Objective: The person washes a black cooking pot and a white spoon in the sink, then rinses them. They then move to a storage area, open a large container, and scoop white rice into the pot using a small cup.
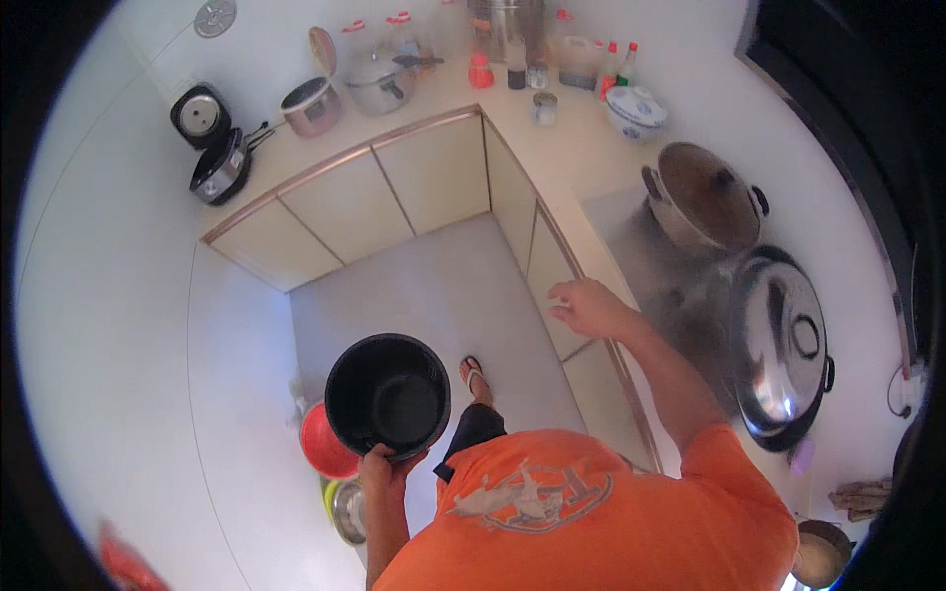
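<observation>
A dark, round rice cooker inner pot is gripped at its near rim by my left hand, thumb over the edge and fingers beneath. Its mouth tilts up towards me, and no food shows inside. My right hand hovers by the front edge of the right-hand counter, fingers loosely bent and apart, with nothing clearly held. Across at the far left stands a black and silver rice cooker with its lid raised. Beside it is a pink rice cooker, also with its lid up.
A red basin and a steel bowl sit low at left. Along the counter are a pressure cooker, several bottles and a lidded tureen. A lidded pot and a pan under a domed steel lid stand at right.
</observation>
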The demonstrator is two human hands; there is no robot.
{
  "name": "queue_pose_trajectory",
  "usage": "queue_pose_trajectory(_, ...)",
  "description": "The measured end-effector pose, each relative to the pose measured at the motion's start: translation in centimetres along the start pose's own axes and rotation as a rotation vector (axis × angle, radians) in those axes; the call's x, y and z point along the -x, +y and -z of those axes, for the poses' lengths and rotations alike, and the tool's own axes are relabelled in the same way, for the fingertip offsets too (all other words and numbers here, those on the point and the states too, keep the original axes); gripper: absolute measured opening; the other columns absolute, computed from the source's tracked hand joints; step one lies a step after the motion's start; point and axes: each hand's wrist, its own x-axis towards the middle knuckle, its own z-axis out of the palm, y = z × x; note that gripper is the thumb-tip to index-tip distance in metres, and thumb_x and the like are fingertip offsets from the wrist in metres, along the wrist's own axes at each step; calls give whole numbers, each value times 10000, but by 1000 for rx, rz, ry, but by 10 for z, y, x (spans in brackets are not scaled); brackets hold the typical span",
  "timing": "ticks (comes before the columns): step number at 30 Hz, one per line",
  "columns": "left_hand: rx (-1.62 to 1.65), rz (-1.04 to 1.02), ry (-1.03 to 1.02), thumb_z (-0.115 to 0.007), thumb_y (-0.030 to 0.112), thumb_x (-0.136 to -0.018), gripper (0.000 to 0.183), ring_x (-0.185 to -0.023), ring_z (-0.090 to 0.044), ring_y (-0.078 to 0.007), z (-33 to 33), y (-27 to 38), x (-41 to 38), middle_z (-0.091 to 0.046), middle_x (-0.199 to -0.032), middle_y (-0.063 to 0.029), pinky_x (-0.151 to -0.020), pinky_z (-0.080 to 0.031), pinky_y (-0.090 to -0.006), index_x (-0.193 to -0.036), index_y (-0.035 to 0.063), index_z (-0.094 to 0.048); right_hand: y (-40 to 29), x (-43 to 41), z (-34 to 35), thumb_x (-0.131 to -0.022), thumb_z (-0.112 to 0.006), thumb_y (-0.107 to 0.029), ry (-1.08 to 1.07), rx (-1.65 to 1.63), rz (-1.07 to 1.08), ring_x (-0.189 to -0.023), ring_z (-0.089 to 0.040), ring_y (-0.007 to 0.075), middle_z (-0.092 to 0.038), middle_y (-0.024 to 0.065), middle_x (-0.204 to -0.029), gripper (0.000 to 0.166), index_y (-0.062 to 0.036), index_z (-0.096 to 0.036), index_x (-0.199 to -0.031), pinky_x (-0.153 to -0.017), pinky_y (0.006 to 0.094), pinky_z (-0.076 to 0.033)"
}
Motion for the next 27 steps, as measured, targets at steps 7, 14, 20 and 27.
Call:
queue_pose_trajectory(7, 0, -97, -69, -461, 19, -751, 530, -953, -678, -503, -83, 123, -117, -592, -1179, -316, -753, -650, -579, -1246, -170, -449, 27, -132, 60, -929, -682, -254, 1, 29, -124, -950, -699, 392, -725, 230, -1011, 374, -13, -661, -1214, -866, 458, -552)
queue_pose_trajectory(14, 12, -160, -76, -474, 14, -740, 601, -1000, -655, -521, -182, 244, -200, -560, -1213, -323, -754, -641, -611, -1306, -167, -388, 56, -242, 175, -911, -708, -233, 155, -39, -228, -830, -720, 316, -734, 211, -924, 349, 14, -676, -1156, -785, 413, -560)
queue_pose_trajectory(20, 104, -164, -3, -459, -22, -710, 705, -1039, -642, -531, -239, 302, -264, -500, -1304, -353, -763, -643, -618, -1391, -150, -328, 105, -384, 280, -907, -708, -236, 348, 63, -93, -786, -706, 309, -711, 203, -826, 310, 10, -693, -1095, -774, 414, -553)
queue_pose_trajectory(27, 113, -251, 112, -494, 32, -683, 697, -941, -678, -519, -304, 366, -294, -581, -1230, -330, -709, -651, -599, -1349, -150, -400, 170, -578, 396, -901, -687, -250, 493, 221, -137, -823, -705, 317, -714, 204, -837, 268, 8, -721, -963, -797, 432, -546)
